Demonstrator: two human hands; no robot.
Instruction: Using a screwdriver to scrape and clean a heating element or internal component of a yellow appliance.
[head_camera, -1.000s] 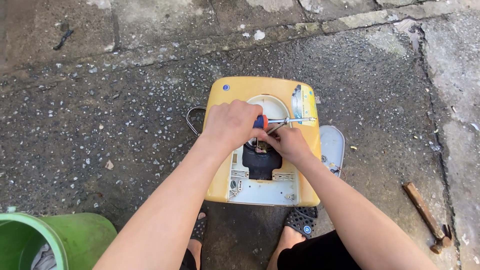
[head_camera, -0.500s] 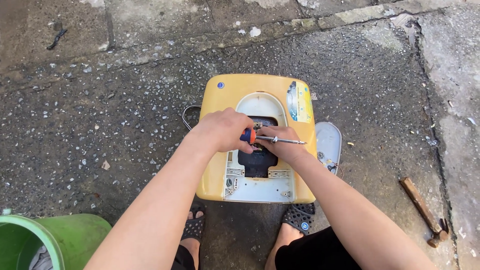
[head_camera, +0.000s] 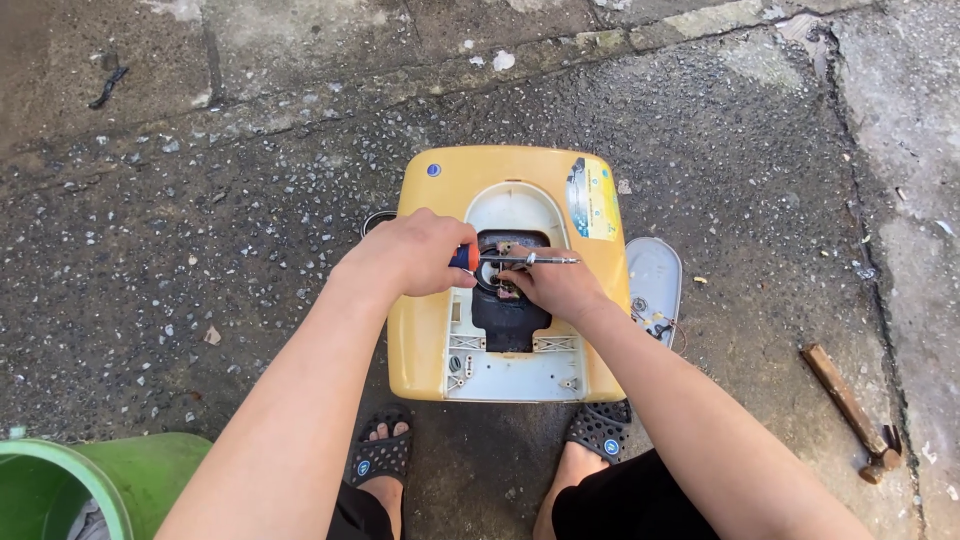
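Outdoors, yellow housing (head_camera: 430, 330) rests on gritty pavement (head_camera: 200, 250).

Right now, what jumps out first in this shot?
A yellow casing lies on the rough pavement in the middle, its dark opening exposed. The left hand grips a screwdriver laid across that opening, while the right hand reaches into it. A hammer lies at the right, a green bucket at bottom left.

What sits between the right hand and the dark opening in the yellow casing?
Nothing visible. The right hand already rests at the dark opening of the yellow casing. The left hand holds a screwdriver that crosses just above the right hand's fingers, not under them.
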